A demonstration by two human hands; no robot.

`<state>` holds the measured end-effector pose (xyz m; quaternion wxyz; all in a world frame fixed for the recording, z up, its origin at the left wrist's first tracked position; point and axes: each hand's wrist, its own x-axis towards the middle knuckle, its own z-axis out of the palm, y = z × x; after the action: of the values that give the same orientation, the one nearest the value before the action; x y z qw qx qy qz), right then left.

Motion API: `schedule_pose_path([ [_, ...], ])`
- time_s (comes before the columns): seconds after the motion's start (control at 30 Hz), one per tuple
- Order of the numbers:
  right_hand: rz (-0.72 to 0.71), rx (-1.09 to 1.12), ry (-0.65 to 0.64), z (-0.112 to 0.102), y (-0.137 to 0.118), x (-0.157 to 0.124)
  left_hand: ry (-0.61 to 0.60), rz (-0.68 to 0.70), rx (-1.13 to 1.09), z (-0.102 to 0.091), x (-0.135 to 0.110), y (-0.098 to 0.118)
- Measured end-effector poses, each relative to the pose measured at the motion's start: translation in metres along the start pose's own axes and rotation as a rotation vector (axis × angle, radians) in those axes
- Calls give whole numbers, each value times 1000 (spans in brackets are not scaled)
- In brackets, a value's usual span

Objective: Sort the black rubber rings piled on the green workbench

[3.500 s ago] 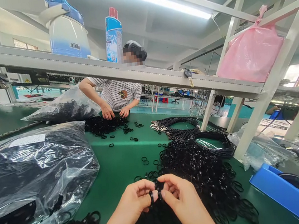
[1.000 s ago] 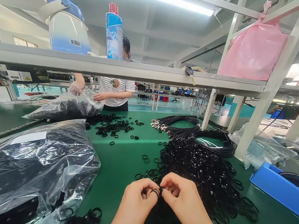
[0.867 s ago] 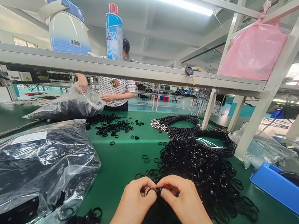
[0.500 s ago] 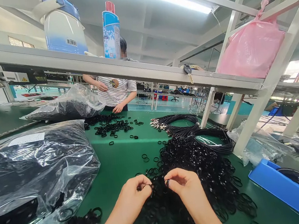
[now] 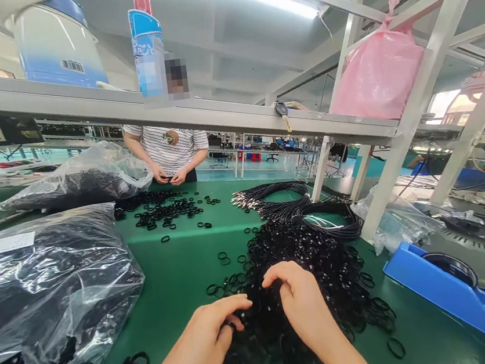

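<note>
A big heap of small black rubber rings (image 5: 316, 255) lies on the green table (image 5: 182, 270) in front of me. My left hand (image 5: 207, 335) rests at the heap's near left edge, its index finger stretched forward while thumb and another finger pinch a black ring (image 5: 229, 325). My right hand (image 5: 300, 301) is on top of the heap. Its fingers curl down into the rings, and what they grip is hidden.
A large clear bag of black parts (image 5: 48, 286) lies left, a second bag (image 5: 76, 183) farther back. Coiled black cables (image 5: 316, 211) lie behind the heap. A blue tray (image 5: 448, 293) sits right. A person in a striped shirt (image 5: 169, 149) stands opposite, behind scattered rings (image 5: 162, 211). A shelf (image 5: 218, 120) spans overhead.
My hands have parted and dropped onto the heap, the right reaching into the rings. The view has shifted right. The person opposite let go of the far bag and brought both hands together.
</note>
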<state>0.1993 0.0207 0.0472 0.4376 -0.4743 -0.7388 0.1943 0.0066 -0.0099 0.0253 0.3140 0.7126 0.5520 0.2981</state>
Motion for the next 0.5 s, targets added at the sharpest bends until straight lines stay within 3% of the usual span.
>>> schedule_pose_path([
  [0.13, 36, -21, -11, -4, -4, 1, -1, 21, 128, -2, -3, 6],
  [0.23, 13, -49, -106, -10, -13, -2, -28, 57, 165, -5, -6, 13],
  [0.37, -140, -136, -438, -13, -34, -12, -29, 70, 150, -12, -5, 18],
  [0.5, -342, -248, -798, 14, -43, -41, -64, 25, 77, -21, -3, 18],
])
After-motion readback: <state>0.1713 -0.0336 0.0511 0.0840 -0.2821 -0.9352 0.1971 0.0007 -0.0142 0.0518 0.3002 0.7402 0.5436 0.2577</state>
